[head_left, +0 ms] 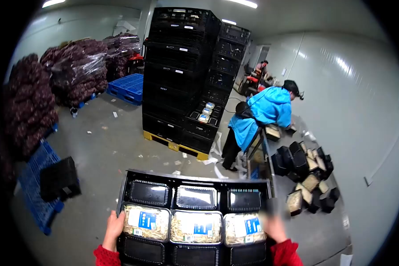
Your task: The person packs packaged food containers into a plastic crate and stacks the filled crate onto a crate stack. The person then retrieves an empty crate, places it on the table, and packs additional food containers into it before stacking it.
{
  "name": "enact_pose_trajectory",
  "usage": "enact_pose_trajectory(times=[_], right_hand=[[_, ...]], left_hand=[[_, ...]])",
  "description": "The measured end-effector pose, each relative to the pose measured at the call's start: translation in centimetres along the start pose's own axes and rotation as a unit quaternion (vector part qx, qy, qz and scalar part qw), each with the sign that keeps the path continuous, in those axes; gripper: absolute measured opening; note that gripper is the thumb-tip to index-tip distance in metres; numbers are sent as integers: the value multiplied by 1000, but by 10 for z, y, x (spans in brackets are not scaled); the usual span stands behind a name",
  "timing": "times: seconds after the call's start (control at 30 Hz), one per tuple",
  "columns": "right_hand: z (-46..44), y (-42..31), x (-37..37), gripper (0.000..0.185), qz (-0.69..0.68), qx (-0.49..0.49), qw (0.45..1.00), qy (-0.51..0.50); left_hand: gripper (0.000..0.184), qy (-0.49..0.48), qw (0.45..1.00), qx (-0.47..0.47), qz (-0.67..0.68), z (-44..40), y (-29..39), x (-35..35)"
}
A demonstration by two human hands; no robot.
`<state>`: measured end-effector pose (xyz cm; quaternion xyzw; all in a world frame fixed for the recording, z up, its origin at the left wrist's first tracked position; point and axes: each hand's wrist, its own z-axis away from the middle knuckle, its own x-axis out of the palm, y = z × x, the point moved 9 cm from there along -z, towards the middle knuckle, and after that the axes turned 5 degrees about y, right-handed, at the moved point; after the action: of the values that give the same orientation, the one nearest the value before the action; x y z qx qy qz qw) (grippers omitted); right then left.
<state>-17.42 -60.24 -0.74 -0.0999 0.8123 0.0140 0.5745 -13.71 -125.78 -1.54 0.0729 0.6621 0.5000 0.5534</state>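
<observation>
In front of me is a black plastic crate (199, 177) holding rows of black plastic trays. Across its middle row lie three clear-topped packs of pale, thin strands with blue-and-white labels: a left pack (153, 232), a middle pack (196, 238) and a right pack (237, 237). My left hand (114, 228) is closed on the crate's left side, thumb at the rim. On the opposite side, my right hand (275, 227) grips the wall beside the right pack; it is partly blurred and its fingers are mostly hidden.
Ahead, tall stacks of black crates (173, 80) stand on a yellow pallet (177, 146). A person in a blue jacket (270, 106) bends over a table (306, 226) with heaped black trays (299, 162). Blue pallets (35, 177) and sacks (77, 66) line the left; scraps litter the floor.
</observation>
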Motion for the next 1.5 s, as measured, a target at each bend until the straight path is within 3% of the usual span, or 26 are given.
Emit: enact_pose_trajectory(times=[0.03,0.07,0.1,0.13,0.3,0.33,0.37,0.4,0.43,0.5,0.6,0.67,0.8,0.9,0.93,0.97,1.03,1.1,1.17,1.2,1.23,1.37,1.5], right_hand=[[-42,-5,8,21,-34,15,998,-44],[-84,-16,0,28,-91,0,996,7],[-128,-28,-28,37,-141,184,972,-27],[-166,-16,-17,43,-161,159,973,-39],[-366,-58,26,54,-203,45,977,-44],[-401,-64,35,55,-203,28,978,-38],[-422,-70,41,55,-206,10,978,-30],[-457,-75,54,55,-195,27,980,-38],[-489,-77,70,56,-206,-16,978,-30],[-552,-77,97,57,-206,0,977,-61],[-611,-72,121,58,-230,-6,970,-74],[-662,-66,145,57,-234,-20,967,-98],[-774,-47,209,54,-273,-65,953,-115],[-843,-34,245,60,-242,-78,955,-152],[-867,-31,259,64,-245,-97,951,-163],[-888,-30,277,63,-232,-95,949,-193],[-922,-31,303,63,-257,-109,934,-223],[-938,-34,329,63,-242,-123,932,-238],[-960,-36,363,63,-225,-139,930,-257],[-972,-39,372,63,-218,-135,927,-274],[-988,-44,376,63,-209,-132,926,-284],[-1026,-46,404,63,-175,-135,928,-301],[-1054,-22,453,61,-183,-121,911,-350]], left_hand=[[46,40,999,23,14,-30,-28,9],[43,40,998,7,51,-36,-6,1],[40,39,995,-12,94,-36,14,-5],[36,51,985,-22,163,-34,23,3],[50,202,966,-79,139,-114,-1,27],[62,119,973,-101,170,-134,13,39],[62,113,980,-124,110,-150,8,47],[61,166,969,-104,148,-185,1,51],[60,211,953,-102,192,-201,-7,68],[71,138,953,-120,242,-223,52,82],[69,222,952,-157,139,-257,64,81],[68,206,939,-146,234,-289,65,107],[64,215,942,-172,193,-304,179,159],[60,282,913,-200,218,-314,138,197],[65,272,908,-257,187,-295,245,205],[74,271,898,-290,193,-295,258,219],[75,282,881,-335,178,-302,294,236],[65,303,880,-336,144,-312,293,247],[52,264,873,-360,198,-333,273,275],[43,267,892,-311,191,-352,308,282],[42,272,866,-373,194,-361,305,296],[40,272,833,-408,258,-392,290,330],[39,275,844,-412,207,-427,304,348]])
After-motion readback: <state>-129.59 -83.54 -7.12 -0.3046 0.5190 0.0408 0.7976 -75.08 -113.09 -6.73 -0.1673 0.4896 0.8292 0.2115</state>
